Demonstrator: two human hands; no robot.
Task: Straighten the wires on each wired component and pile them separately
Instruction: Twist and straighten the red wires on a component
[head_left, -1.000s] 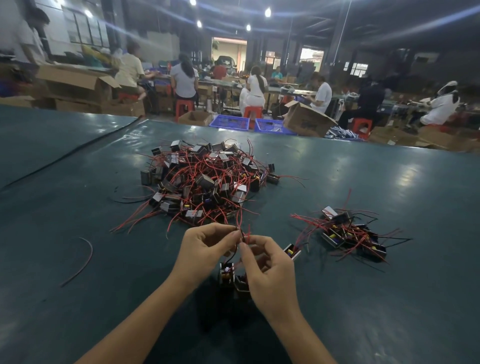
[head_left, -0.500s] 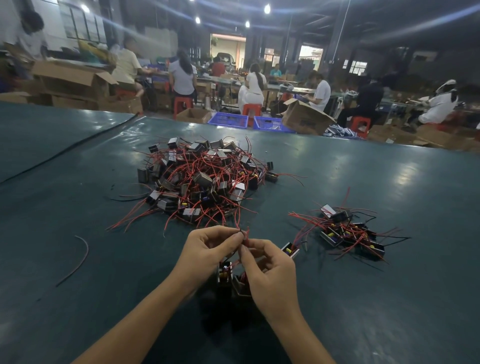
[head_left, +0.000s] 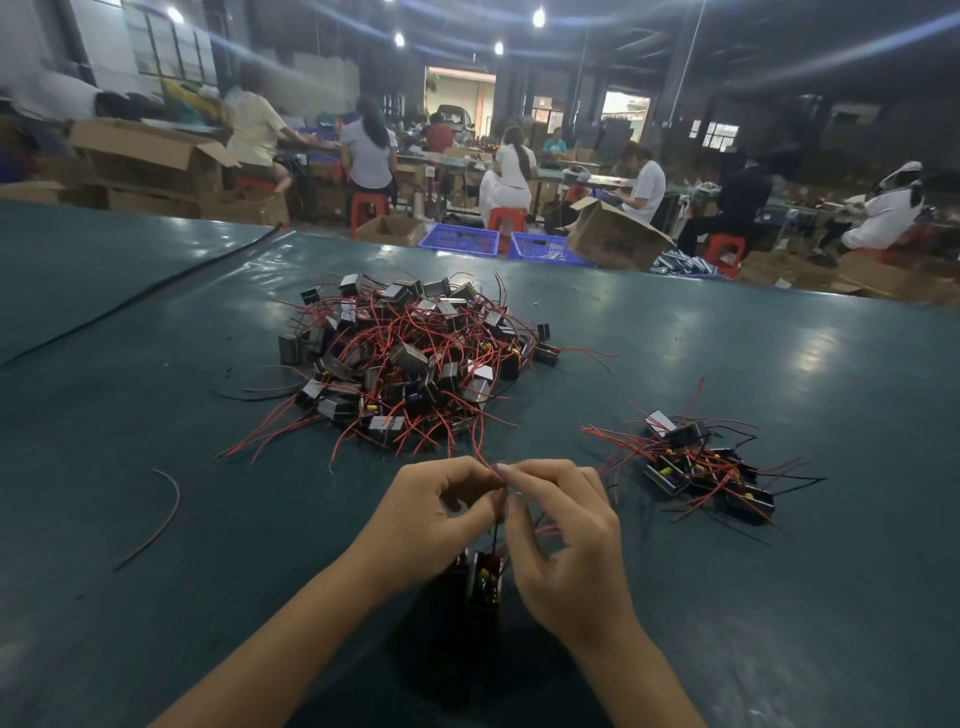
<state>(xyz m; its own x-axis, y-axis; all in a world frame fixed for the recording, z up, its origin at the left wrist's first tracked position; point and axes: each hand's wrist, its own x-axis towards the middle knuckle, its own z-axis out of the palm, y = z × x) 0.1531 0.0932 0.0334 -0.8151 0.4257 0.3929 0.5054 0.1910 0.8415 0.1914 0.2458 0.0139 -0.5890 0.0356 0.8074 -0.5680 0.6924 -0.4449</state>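
My left hand (head_left: 434, 525) and my right hand (head_left: 563, 540) meet near the table's front, both pinching the thin red and black wires of one small black component (head_left: 483, 584) that hangs just below and between them. A big tangled heap of black wired components (head_left: 410, 358) with red wires lies beyond my hands at the centre. A smaller pile of components (head_left: 696, 467) sits to the right, with its wires spread outwards.
The dark green table cover (head_left: 779, 597) spreads all round. A loose red wire (head_left: 156, 519) lies at the left. Past the far edge stand blue crates (head_left: 498, 241), cardboard boxes (head_left: 613, 234) and seated people working.
My hands have stayed together on the same wires and shifted slightly; the component below them hangs a little lower. The piles have not moved.
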